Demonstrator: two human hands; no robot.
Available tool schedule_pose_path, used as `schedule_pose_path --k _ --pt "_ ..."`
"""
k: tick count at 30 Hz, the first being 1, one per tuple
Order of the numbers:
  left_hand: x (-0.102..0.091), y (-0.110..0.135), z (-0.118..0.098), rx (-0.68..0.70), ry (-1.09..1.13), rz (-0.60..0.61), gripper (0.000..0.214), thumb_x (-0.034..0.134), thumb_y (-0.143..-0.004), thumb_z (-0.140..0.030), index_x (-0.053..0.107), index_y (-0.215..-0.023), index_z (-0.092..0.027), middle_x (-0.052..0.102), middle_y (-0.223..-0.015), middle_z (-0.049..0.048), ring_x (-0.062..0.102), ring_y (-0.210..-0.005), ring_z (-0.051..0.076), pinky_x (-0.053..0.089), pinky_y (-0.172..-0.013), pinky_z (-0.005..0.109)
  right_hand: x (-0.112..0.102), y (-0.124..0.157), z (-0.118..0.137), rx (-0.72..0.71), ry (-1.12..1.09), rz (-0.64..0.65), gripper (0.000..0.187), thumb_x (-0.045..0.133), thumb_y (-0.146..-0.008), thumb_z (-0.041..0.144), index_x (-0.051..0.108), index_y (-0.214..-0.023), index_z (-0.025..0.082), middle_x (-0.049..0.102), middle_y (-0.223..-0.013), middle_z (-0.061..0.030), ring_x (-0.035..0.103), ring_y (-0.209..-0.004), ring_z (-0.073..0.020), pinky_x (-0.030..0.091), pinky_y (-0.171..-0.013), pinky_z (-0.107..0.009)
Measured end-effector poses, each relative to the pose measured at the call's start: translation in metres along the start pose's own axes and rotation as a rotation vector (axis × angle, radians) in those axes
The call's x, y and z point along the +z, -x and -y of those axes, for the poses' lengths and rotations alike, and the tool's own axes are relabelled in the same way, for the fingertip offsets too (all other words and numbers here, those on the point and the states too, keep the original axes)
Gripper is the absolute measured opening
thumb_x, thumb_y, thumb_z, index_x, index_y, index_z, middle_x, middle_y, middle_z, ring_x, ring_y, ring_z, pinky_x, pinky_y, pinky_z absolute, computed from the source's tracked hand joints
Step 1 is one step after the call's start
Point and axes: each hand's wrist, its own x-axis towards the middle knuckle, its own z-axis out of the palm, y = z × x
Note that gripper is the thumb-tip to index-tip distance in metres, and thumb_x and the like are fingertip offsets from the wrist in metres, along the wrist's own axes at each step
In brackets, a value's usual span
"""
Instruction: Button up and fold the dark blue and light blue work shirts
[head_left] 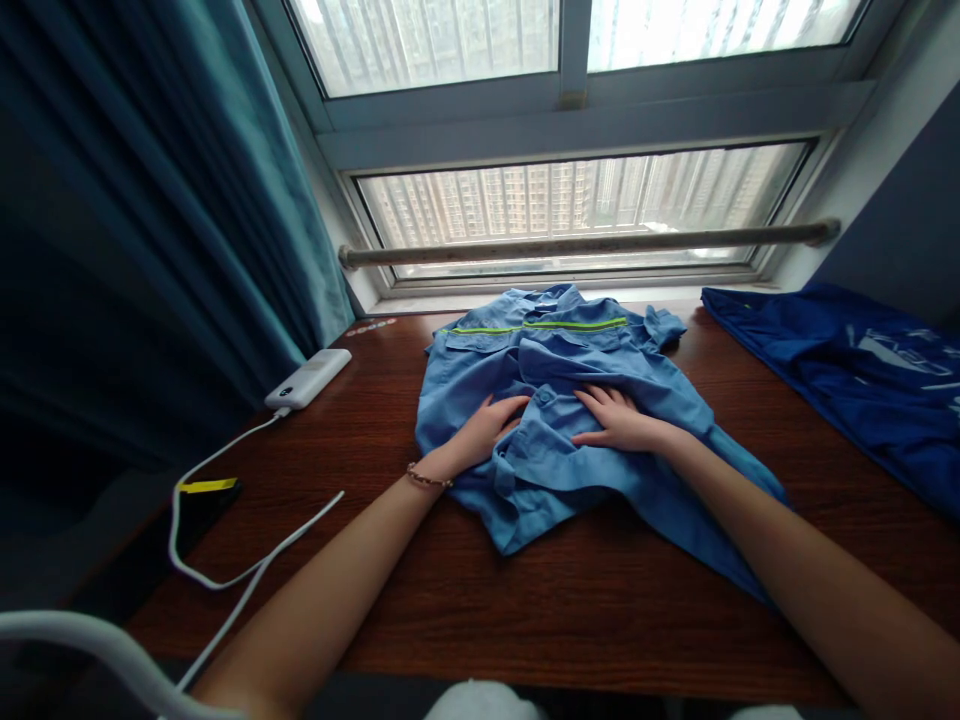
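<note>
A light blue work shirt [480, 385] with a yellow-green stripe across its chest lies rumpled on the dark wooden table [420, 610], its collar toward the window. My left hand [491, 428] rests on the middle of the shirt, its thumb and fingers apart and some fingertips hidden in the folds. To its right, my right hand [616, 418] lies on the cloth with fingers spread. A raised, crumpled fold with a button shows between the two hands. One sleeve trails toward the lower right beneath my right forearm.
A white power bank [309, 379] with a white cable [225, 583] is on the left side of the table. Dark blue cloth [862, 370] with white print lies at right. Behind stand a window with a metal bar [585, 246] and a blue curtain [247, 200].
</note>
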Motion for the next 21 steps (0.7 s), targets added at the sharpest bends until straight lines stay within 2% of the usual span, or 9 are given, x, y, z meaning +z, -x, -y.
schedule_pose_path --k 2,5,8,11,14,17,19,21 --pt "-0.01 -0.01 0.002 -0.01 -0.002 -0.003 0.03 0.067 -0.059 -0.011 0.066 -0.087 -0.022 0.065 -0.098 0.0031 0.054 -0.102 0.016 0.032 -0.096 0.027 -0.001 -0.008 -0.008 -0.115 0.004 -0.069 0.08 0.046 -0.07 0.065 0.03 -0.135 0.02 0.027 -0.14 -0.0098 0.023 -0.126 -0.0324 0.021 -0.101 -0.048" --pt "-0.022 -0.024 0.004 -0.039 -0.01 0.039 0.029 0.069 -0.057 -0.013 0.066 -0.085 -0.021 0.064 -0.102 0.0041 0.05 -0.107 0.018 0.027 -0.099 0.029 -0.004 -0.017 -0.019 -0.233 -0.05 -0.159 0.067 0.048 -0.075 0.057 0.038 -0.13 0.021 0.039 -0.133 -0.0085 0.033 -0.122 -0.0259 0.026 -0.102 -0.041" --pt "-0.029 -0.031 0.006 -0.028 -0.059 0.035 0.027 0.071 -0.055 -0.017 0.067 -0.082 -0.021 0.063 -0.102 0.0052 0.048 -0.11 0.023 0.026 -0.1 0.033 -0.008 -0.017 -0.025 -0.234 -0.122 -0.243 0.061 0.051 -0.076 0.052 0.044 -0.125 0.017 0.049 -0.124 -0.0104 0.044 -0.114 -0.0244 0.034 -0.097 -0.038" --pt "-0.032 -0.027 0.008 0.039 -0.12 -0.042 0.022 0.07 -0.058 -0.02 0.067 -0.079 -0.021 0.064 -0.096 0.0059 0.05 -0.105 0.024 0.03 -0.097 0.032 -0.011 -0.008 -0.02 -0.19 -0.168 -0.376 0.049 0.05 -0.079 0.046 0.05 -0.119 0.017 0.054 -0.116 -0.0103 0.05 -0.106 -0.0239 0.039 -0.091 -0.038" --pt "-0.035 -0.019 0.0 0.143 -0.21 -0.13 0.014 0.065 -0.065 -0.024 0.068 -0.078 -0.02 0.064 -0.09 0.0065 0.053 -0.095 0.022 0.033 -0.093 0.03 -0.015 0.005 0.007 -0.224 -0.206 -0.505 0.029 0.042 -0.086 0.034 0.058 -0.103 0.018 0.06 -0.1 -0.0091 0.053 -0.097 -0.022 0.041 -0.087 -0.037" --pt "-0.033 -0.013 -0.022 0.169 -0.273 -0.176 0.011 0.061 -0.069 -0.028 0.067 -0.074 -0.02 0.063 -0.08 0.0056 0.054 -0.08 0.019 0.038 -0.083 0.027 -0.012 0.015 0.05 -0.354 -0.249 -0.459 0.022 0.042 -0.086 0.029 0.059 -0.096 0.02 0.06 -0.092 -0.0073 0.054 -0.089 -0.0199 0.043 -0.081 -0.034" --pt "-0.031 -0.009 -0.037 0.132 -0.337 -0.069 0.008 0.064 -0.066 -0.028 0.066 -0.069 -0.02 0.062 -0.069 0.0035 0.052 -0.068 0.017 0.04 -0.073 0.025 -0.004 0.019 0.074 -0.434 -0.223 -0.369 0.024 0.048 -0.082 0.029 0.057 -0.102 0.02 0.059 -0.097 -0.0081 0.052 -0.092 -0.0207 0.043 -0.081 -0.034" --pt "-0.028 -0.003 -0.045 0.083 -0.448 0.076 0.006 0.069 -0.058 -0.023 0.064 -0.062 -0.021 0.059 -0.06 0.0011 0.049 -0.059 0.015 0.039 -0.064 0.023 0.005 0.021 0.086 -0.443 -0.163 -0.305 0.03 0.053 -0.077 0.026 0.055 -0.107 0.019 0.058 -0.102 -0.0091 0.05 -0.096 -0.022 0.042 -0.082 -0.034"
